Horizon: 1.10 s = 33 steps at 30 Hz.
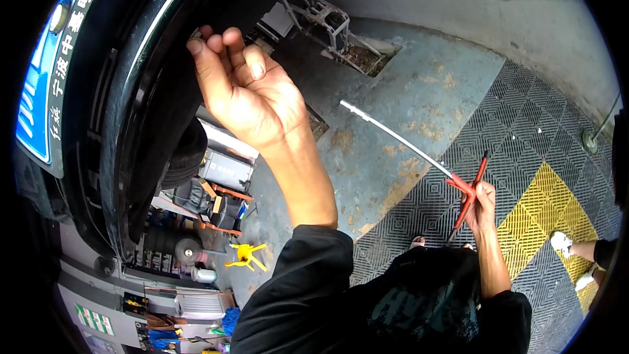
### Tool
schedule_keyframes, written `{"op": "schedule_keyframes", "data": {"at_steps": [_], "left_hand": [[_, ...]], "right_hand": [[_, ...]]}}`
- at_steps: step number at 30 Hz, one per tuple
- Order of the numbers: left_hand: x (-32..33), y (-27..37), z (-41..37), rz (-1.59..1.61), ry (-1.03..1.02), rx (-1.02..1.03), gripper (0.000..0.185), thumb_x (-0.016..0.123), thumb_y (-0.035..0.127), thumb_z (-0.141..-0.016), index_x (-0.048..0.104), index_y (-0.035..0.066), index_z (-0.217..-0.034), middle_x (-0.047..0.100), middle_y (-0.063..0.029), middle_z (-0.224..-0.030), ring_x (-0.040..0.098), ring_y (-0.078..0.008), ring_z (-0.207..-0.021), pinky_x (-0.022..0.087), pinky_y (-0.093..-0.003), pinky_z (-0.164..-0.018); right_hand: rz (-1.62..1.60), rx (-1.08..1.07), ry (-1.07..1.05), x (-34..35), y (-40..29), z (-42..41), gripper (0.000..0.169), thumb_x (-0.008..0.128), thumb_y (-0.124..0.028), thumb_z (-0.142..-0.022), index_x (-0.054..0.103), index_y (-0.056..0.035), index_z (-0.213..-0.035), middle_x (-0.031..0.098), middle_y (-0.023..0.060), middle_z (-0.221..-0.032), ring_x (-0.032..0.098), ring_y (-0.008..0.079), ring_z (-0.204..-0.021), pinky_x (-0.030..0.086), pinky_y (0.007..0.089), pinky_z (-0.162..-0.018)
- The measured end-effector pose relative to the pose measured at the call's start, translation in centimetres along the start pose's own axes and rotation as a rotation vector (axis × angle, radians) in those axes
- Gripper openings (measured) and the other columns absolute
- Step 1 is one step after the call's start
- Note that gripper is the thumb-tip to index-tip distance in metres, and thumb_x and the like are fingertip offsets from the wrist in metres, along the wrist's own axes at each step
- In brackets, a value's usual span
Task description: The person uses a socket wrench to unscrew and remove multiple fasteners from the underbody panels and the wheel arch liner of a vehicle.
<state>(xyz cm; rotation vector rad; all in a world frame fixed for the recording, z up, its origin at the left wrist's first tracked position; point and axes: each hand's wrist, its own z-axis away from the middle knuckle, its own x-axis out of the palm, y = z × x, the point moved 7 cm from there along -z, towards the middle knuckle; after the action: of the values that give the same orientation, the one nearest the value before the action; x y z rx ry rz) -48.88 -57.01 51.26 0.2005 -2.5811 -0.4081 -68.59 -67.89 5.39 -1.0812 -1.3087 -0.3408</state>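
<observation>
My left hand (250, 93) is raised palm up beside the dark underside of a vehicle's black bumper (128, 83). Its thumb and forefinger pinch a small pale thing (196, 34), too small to identify; the other fingers are curled. Lower right, my right hand (481, 201) grips the red head of a T-shaped tool, perhaps a floor squeegee (463, 187). The tool's thin white pole (398, 137) points up and left over the floor. A blue licence plate (37, 103) is on the vehicle at the far left.
A metal frame (336, 24) stands by a floor pit. Tires (184, 157), an office chair (189, 196) and a yellow stool (245, 256) lie beyond the vehicle. Another person's white shoes (561, 244) are at right on the grid matting (545, 206). A grey wall (467, 0) curves behind.
</observation>
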Motion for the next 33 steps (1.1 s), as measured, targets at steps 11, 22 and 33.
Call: {"op": "schedule_keyframes", "data": {"at_steps": [11, 22, 33], "left_hand": [[2.2, -2.1, 0.3, 0.693, -0.241, -0.420, 0.016, 0.057, 0.016, -0.096, 0.061, 0.002, -0.101, 0.058, -0.0013, -0.082, 0.051, -0.0096, -0.072, 0.035, -0.0205, -0.043], [0.0, -0.7, -0.2, 0.070, -0.122, -0.086, 0.022, 0.056, 0.022, -0.098, 0.059, 0.000, -0.102, 0.057, -0.0031, -0.079, 0.054, -0.0129, -0.071, 0.036, -0.0200, -0.040], [0.8, 1.6, 1.0, -0.633, 0.114, 0.367, 0.025, 0.062, 0.019, -0.094, 0.059, -0.004, -0.103, 0.065, -0.0092, -0.084, 0.065, -0.0177, -0.074, 0.039, -0.0193, -0.043]], "right_hand": [[-0.005, -0.009, 0.011, 0.0, -0.6, 0.2, 0.032, 0.059, -0.025, -0.096, 0.062, 0.0064, -0.088, 0.064, 0.0151, -0.068, 0.059, 0.0180, -0.047, 0.049, 0.0266, -0.041], [0.022, 0.014, 0.028, -0.3, -0.9, 0.7, 0.034, 0.059, -0.025, -0.095, 0.061, 0.0077, -0.087, 0.063, 0.0155, -0.068, 0.058, 0.0190, -0.046, 0.049, 0.0297, -0.039], [0.060, 0.038, -0.001, -0.3, -0.4, 0.7, 0.035, 0.060, -0.026, -0.095, 0.060, 0.0083, -0.084, 0.061, 0.0151, -0.065, 0.056, 0.0192, -0.045, 0.048, 0.0300, -0.039]]}}
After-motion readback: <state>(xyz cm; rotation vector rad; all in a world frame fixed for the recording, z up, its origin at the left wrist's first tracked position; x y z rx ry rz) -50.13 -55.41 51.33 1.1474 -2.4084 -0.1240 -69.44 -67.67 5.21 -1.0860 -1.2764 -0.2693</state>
